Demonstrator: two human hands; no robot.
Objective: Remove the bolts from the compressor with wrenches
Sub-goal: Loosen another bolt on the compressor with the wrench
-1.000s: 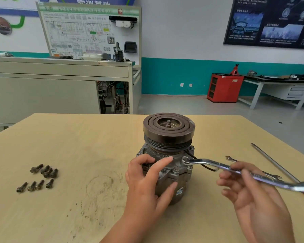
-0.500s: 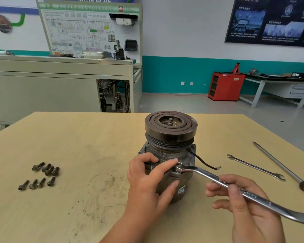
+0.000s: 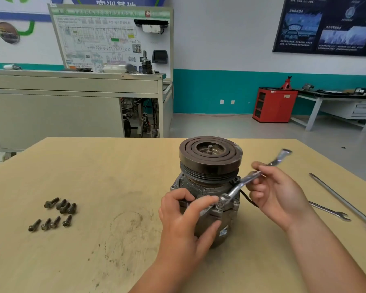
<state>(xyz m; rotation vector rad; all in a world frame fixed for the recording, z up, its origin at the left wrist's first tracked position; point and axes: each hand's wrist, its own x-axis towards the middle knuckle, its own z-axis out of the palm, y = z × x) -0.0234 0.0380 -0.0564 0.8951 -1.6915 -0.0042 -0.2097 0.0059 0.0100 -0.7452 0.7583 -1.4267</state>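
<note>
The compressor (image 3: 209,166) stands upright on the wooden table (image 3: 93,176), its dark grooved pulley on top. My left hand (image 3: 186,220) grips the front of its grey body, index finger stretched toward a bolt (image 3: 219,205) on the flange. The ring end of a silver wrench (image 3: 241,183) sits on that bolt. My right hand (image 3: 277,195) holds the wrench shaft, which slants up and to the right past the pulley. Several removed bolts (image 3: 57,212) lie in two loose rows at the left.
A second, smaller wrench (image 3: 334,213) lies on the table right of my right hand. A long screwdriver (image 3: 342,199) with a red handle lies beyond it near the right edge. A black wire (image 3: 248,197) trails from the compressor's right side.
My right hand has swung the wrench handle from the near right up and away, so it now points to the far right. The ring end stayed on the flange bolt. My left hand kept its grip.
</note>
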